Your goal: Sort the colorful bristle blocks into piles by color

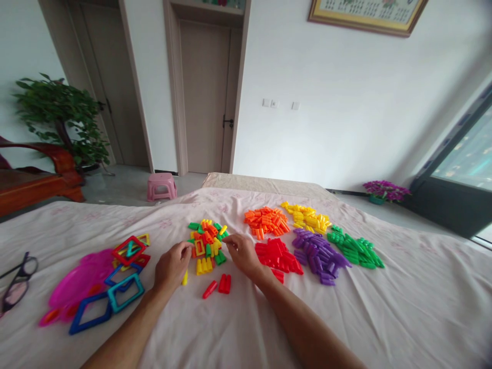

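A mixed pile of plastic building pieces (207,250) in orange, yellow, green and red lies between my hands on the cloth. My left hand (173,264) is at the pile's left edge, its fingers curled together; whatever they may hold is hidden. Below its fingertips a yellow piece (185,278) rests on the cloth. On the other side, my right hand (242,253) has thumb and fingers drawn together beside green pieces at the pile's edge. I cannot make out anything in that pinch. Two red pieces (225,284) (209,289) lie nearer to me.
Sorted piles stand to the right: orange (266,221), yellow (307,217), red (277,254), purple (318,253) and green (355,247). On the left are a magenta plate (79,279), coloured frames (125,292) and eyeglasses (20,281). A pink stool (161,186) stands beyond the cloth (418,297).
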Demonstrator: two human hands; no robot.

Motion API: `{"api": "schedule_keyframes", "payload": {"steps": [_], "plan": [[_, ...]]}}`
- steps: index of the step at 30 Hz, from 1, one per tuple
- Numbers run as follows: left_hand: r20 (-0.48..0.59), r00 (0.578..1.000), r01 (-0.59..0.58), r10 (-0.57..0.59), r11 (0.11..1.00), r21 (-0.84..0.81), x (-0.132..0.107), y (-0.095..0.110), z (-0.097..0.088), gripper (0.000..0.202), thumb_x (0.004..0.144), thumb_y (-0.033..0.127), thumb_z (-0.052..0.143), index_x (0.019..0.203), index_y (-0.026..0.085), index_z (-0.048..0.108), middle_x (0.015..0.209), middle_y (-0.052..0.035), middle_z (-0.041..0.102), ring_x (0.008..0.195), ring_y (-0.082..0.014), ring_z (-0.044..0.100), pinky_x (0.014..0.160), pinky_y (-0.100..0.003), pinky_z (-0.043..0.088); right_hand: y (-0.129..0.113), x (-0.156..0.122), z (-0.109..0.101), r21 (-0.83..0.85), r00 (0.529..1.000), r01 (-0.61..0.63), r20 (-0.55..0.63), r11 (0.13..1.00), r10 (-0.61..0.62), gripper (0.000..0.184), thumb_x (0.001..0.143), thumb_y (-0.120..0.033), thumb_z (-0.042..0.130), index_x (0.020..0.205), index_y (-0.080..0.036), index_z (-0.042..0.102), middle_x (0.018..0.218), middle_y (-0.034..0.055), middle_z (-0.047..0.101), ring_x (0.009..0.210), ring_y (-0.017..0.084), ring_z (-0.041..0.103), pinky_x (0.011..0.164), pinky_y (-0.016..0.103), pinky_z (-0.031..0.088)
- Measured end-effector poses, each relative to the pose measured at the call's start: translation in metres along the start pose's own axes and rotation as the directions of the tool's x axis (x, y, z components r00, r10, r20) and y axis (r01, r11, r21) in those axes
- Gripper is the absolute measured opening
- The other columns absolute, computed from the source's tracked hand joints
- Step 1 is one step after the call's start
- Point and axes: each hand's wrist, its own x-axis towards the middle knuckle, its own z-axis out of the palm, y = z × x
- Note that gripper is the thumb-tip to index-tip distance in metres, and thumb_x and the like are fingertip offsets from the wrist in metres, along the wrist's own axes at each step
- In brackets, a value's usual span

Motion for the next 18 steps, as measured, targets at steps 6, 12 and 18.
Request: {"api": "schedule_keyframes", "payload": {"steps": [6,12,18], "plan": [[-0.043,0.997,-0.060,0.064,0.994,0.086,0.002,-0.006,0.001,0.030,0.092,0.027,0.042,0.105,0.026,0.069,0.108,-0.0023,0.073,0.090,-0.0181,0.068,0.069,-0.026,0.042,0.007,-0.005,0.002,-0.068,0.996,-0.006,0.092,0.998,0.012,0.030,0.082,-0.008,0.055,0.099,-0.020,0.076,0.100,0.0029,0.076,0.094,0.018,0.069,0.086,0.027,0.050],[-0.026,0.993,-0.109,0.111,0.993,0.054,0.003,-0.010,0.005,0.036,0.093,0.023,0.040,0.109,0.026,0.072,0.109,-0.0034,0.071,0.091,-0.0168,0.067,0.073,-0.025,0.044,0.002,-0.007,-0.001,-0.118,0.989,0.059,0.145,0.991,-0.041,0.026,0.089,-0.012,0.054,0.105,-0.020,0.073,0.106,0.0058,0.074,0.100,0.018,0.067,0.092,0.028,0.048],[-0.015,0.975,-0.221,0.223,0.970,0.097,0.005,-0.012,0.007,0.038,0.092,0.021,0.041,0.114,0.025,0.072,0.106,-0.0065,0.068,0.095,-0.0188,0.065,0.083,-0.028,0.048,-0.004,-0.010,0.000,-0.203,0.969,0.159,0.221,0.966,-0.113,0.029,0.092,-0.013,0.053,0.116,-0.021,0.067,0.115,0.0058,0.072,0.106,0.018,0.064,0.097,0.030,0.044]]}}
